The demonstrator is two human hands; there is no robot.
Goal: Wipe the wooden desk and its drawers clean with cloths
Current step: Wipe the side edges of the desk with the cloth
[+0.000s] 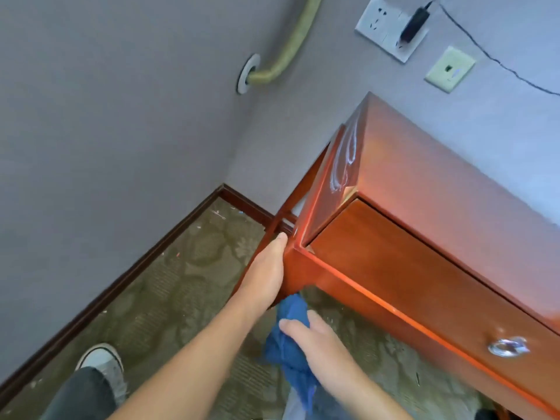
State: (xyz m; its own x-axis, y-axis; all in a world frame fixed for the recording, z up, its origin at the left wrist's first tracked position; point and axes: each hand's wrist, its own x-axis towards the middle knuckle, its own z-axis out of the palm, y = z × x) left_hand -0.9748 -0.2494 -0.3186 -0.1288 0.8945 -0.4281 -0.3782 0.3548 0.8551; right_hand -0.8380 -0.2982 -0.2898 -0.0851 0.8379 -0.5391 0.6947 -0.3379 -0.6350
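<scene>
The reddish wooden desk [424,189] fills the right side, with white smears on its left end panel. Its drawer [409,274] stands slightly ajar and carries a shiny metal ring handle [507,347]. My left hand [266,274] lies flat against the outer side of the desk's front left leg, thumb pointing up along the corner; its fingers are hidden behind the leg. My right hand [315,338] grips a blue cloth [291,334] just below the desk's bottom rail, beside that leg. The cloth hangs down toward the floor.
Grey walls meet in a corner at the left, with a dark baseboard [121,286] along a patterned carpet [188,292]. A padded pipe [291,47] enters the wall above. Wall sockets [391,25] with a plugged black adapter sit behind the desk. My shoe [103,362] stands lower left.
</scene>
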